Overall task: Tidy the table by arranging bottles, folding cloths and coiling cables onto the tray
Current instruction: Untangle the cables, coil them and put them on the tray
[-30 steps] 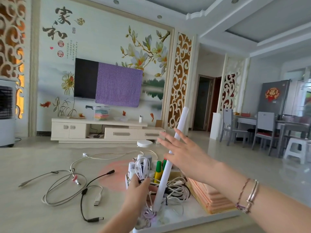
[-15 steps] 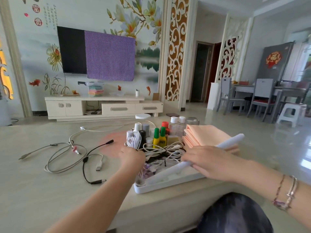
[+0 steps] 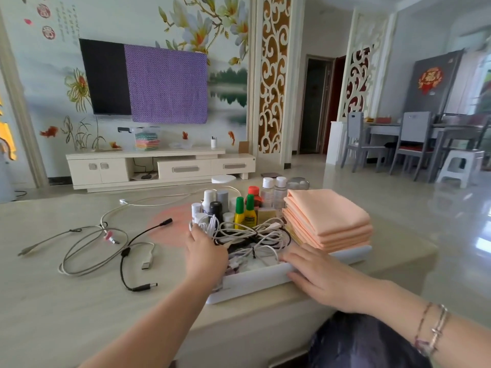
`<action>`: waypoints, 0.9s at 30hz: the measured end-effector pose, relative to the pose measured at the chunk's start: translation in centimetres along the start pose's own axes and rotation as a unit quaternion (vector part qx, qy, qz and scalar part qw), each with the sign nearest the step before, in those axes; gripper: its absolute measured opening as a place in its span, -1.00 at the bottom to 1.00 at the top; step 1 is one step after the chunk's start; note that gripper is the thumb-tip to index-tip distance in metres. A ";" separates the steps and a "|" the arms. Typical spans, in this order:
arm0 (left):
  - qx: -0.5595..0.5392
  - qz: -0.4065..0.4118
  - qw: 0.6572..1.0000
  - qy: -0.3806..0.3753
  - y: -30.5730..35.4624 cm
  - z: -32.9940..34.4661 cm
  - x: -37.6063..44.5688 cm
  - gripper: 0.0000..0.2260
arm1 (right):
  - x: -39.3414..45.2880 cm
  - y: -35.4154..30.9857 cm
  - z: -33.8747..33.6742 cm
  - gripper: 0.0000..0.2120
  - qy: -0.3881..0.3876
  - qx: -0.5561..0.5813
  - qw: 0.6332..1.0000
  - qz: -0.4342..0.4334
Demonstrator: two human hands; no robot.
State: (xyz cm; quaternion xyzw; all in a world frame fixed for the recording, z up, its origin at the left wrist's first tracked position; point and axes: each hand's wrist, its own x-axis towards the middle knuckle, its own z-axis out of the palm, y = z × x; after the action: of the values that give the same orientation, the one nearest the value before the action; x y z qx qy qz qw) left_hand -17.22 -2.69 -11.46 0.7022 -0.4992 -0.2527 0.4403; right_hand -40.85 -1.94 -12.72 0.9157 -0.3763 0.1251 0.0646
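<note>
Left hand (image 3: 206,252) pinches a white cable (image 3: 212,227) over the tray (image 3: 255,281); right hand (image 3: 316,272) flat, fingers loose, steadying the rim — I'd tuck the coil down inside.

A home living room; a wall-mounted television (image 3: 106,77) hangs above a low media cabinet (image 3: 159,168); dining chairs (image 3: 357,140) stand beyond.

A wall-mounted television (image 3: 106,75), half covered by a purple cloth (image 3: 167,85), hangs far beyond the hands, above a cream cabinet (image 3: 159,168). Far off to the right stand grey dining chairs (image 3: 414,139), a white stool (image 3: 459,166) and a grey refrigerator (image 3: 433,81).
</note>
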 end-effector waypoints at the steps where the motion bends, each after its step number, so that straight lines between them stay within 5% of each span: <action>1: -0.007 0.009 1.000 -0.005 -0.2 0.2 0.3 -0.35 | -0.1 -0.1 0.2 -0.56 0.007 0.002 1.000 0.007; 8: -0.008 0.033 0.999 -0.018 -0.6 0.8 1.4 -0.28 | 0.8 0.5 1.2 -0.37 0.014 0.034 0.999 0.028; 14: 0.076 0.015 0.996 -0.041 0.2 1.0 0.8 -0.29 | 0.8 0.7 0.5 -0.21 -0.097 0.030 0.995 0.021; 23: 0.131 -0.031 0.990 -0.049 2.3 1.7 0.3 -0.42 | 0.9 0.9 0.1 -0.40 -0.125 0.081 0.987 0.059; 27: 0.118 -0.038 0.990 -0.061 1.9 2.1 0.3 -0.44 | 1.0 0.9 0.1 -0.09 -0.107 0.097 0.988 0.057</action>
State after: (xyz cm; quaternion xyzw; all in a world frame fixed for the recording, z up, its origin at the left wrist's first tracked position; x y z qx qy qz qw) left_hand -19.70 -3.97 -10.81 0.7512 -0.5243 -0.2513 0.3125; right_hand -40.83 -3.29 -12.57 0.9030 -0.4184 0.0661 -0.0724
